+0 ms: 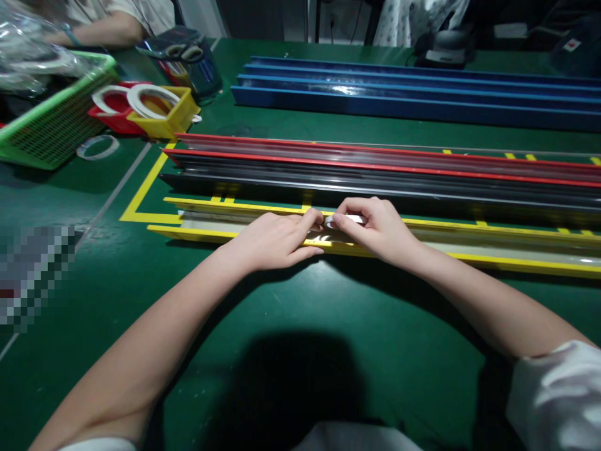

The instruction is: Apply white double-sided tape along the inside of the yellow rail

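A long yellow-edged channel strip [498, 249] with a pale inside lies across the green table in front of me. My left hand [277, 241] rests over it, with bent fingers inside the channel and the thumb along its near yellow edge. Just to the right, my right hand [380, 228] pinches a narrow white tape [330, 222] that curls near my left fingertips. How much tape is inside the right hand is hidden by the fingers.
Beyond lie black [282, 188], red-edged [375, 153] and blue [399, 94] channel strips. At left stand a green basket [61, 134], a red bin [115, 122] and a yellow bin [176, 125] with white rolls, and a loose ring [97, 148]. Another person's arm [106, 30] shows behind.
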Action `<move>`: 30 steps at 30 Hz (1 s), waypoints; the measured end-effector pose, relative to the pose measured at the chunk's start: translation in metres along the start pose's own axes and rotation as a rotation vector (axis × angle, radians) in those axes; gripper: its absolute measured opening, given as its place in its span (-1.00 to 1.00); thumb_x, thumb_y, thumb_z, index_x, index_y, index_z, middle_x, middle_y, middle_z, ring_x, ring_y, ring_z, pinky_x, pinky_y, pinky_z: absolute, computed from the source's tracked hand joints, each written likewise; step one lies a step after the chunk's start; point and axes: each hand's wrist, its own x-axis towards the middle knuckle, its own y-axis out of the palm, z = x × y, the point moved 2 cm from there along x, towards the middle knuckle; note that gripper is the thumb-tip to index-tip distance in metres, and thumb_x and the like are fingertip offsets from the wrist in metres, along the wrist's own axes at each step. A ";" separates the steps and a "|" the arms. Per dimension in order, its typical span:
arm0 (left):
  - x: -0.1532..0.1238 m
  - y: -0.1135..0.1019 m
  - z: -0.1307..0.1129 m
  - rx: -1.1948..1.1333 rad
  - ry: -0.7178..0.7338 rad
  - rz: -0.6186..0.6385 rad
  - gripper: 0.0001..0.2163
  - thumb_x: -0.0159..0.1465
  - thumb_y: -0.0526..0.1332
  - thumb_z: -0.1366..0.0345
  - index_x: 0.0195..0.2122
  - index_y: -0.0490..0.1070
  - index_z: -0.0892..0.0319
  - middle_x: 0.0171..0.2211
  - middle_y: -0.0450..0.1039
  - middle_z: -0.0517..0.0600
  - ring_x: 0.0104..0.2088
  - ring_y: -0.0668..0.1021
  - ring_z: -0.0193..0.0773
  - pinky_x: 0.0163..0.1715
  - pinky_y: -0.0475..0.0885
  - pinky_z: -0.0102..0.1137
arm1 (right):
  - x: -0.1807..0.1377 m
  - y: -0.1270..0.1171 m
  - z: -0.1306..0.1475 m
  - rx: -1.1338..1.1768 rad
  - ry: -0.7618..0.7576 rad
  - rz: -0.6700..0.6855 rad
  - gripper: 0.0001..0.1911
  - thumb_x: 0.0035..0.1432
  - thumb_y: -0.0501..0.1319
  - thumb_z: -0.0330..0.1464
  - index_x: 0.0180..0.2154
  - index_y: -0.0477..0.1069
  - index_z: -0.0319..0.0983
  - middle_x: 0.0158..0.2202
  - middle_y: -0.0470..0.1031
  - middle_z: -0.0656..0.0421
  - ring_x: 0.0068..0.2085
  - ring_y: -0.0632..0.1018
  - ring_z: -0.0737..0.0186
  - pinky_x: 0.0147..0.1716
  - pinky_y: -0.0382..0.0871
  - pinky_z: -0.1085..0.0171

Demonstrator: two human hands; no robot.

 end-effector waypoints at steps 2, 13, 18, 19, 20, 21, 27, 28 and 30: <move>0.000 0.000 0.000 -0.001 -0.001 0.003 -0.58 0.38 -0.08 -0.05 0.09 0.08 0.14 -0.03 0.51 0.05 -0.05 0.57 -0.08 -0.32 0.40 -0.36 | 0.000 0.000 0.001 -0.007 -0.005 -0.005 -0.72 0.23 0.13 -0.24 -0.40 0.48 -0.27 -0.58 0.37 0.27 -0.54 0.27 0.42 -0.49 0.05 0.36; 0.001 0.001 0.000 0.003 0.004 0.001 -0.57 0.38 -0.08 -0.05 0.09 0.10 0.16 -0.03 0.51 0.08 -0.06 0.57 -0.08 -0.32 0.40 -0.36 | 0.000 0.001 -0.003 0.022 -0.015 -0.049 -0.68 0.21 0.17 -0.18 -0.47 0.35 -0.27 -0.55 0.37 0.26 -0.50 0.32 0.41 -0.48 0.08 0.36; 0.000 0.001 -0.001 0.041 0.009 -0.028 -0.56 0.38 -0.07 -0.05 0.09 0.11 0.19 -0.06 0.53 0.06 -0.09 0.59 -0.06 -0.37 0.38 -0.34 | -0.001 0.001 -0.004 0.082 -0.018 -0.060 -0.72 0.22 0.16 -0.19 -0.38 0.42 -0.27 -0.46 0.45 0.22 -0.44 0.37 0.36 -0.44 0.14 0.35; 0.000 0.001 -0.001 0.046 0.014 -0.033 -0.56 0.38 -0.07 -0.05 0.09 0.12 0.19 -0.07 0.53 0.06 -0.10 0.59 -0.06 -0.38 0.38 -0.34 | -0.001 0.002 -0.004 0.085 -0.018 -0.060 -0.71 0.22 0.16 -0.18 -0.38 0.43 -0.27 -0.46 0.45 0.22 -0.44 0.37 0.36 -0.44 0.15 0.35; 0.000 0.001 -0.001 0.051 0.017 -0.037 -0.56 0.38 -0.07 -0.05 0.08 0.13 0.20 -0.07 0.53 0.06 -0.11 0.59 -0.06 -0.38 0.38 -0.34 | -0.001 0.002 -0.003 0.087 -0.017 -0.062 -0.71 0.22 0.16 -0.18 -0.38 0.43 -0.27 -0.47 0.45 0.22 -0.44 0.37 0.36 -0.44 0.15 0.35; 0.000 0.001 -0.001 0.056 0.019 -0.039 -0.57 0.38 -0.07 -0.05 0.06 0.14 0.20 -0.08 0.54 0.06 -0.12 0.59 -0.07 -0.39 0.37 -0.35 | -0.001 0.001 -0.003 0.086 -0.016 -0.062 -0.70 0.22 0.16 -0.17 -0.38 0.43 -0.27 -0.47 0.44 0.22 -0.44 0.37 0.36 -0.44 0.15 0.35; 0.000 0.004 0.001 0.089 0.037 -0.068 -0.55 0.37 -0.08 -0.10 0.05 0.21 0.15 -0.19 0.57 0.03 -0.23 0.61 -0.13 -0.47 0.28 -0.38 | -0.001 -0.001 -0.001 0.061 -0.011 -0.051 -0.73 0.24 0.15 -0.20 -0.37 0.42 -0.26 -0.48 0.42 0.24 -0.46 0.35 0.37 -0.47 0.12 0.34; 0.000 0.005 0.001 0.097 0.047 -0.088 -0.54 0.37 -0.09 -0.10 0.04 0.23 0.15 -0.22 0.57 0.03 -0.26 0.60 -0.15 -0.48 0.26 -0.39 | -0.001 -0.001 -0.001 0.055 -0.008 -0.047 -0.73 0.24 0.14 -0.20 -0.37 0.42 -0.26 -0.48 0.42 0.24 -0.46 0.35 0.37 -0.47 0.12 0.34; -0.002 0.007 0.002 0.125 0.076 -0.147 -0.54 0.37 -0.09 -0.10 -0.01 0.28 0.16 -0.28 0.56 0.02 -0.32 0.59 -0.19 -0.50 0.23 -0.39 | -0.002 -0.002 -0.001 0.040 0.000 -0.041 -0.72 0.24 0.14 -0.19 -0.37 0.43 -0.25 -0.49 0.41 0.24 -0.47 0.33 0.37 -0.47 0.12 0.34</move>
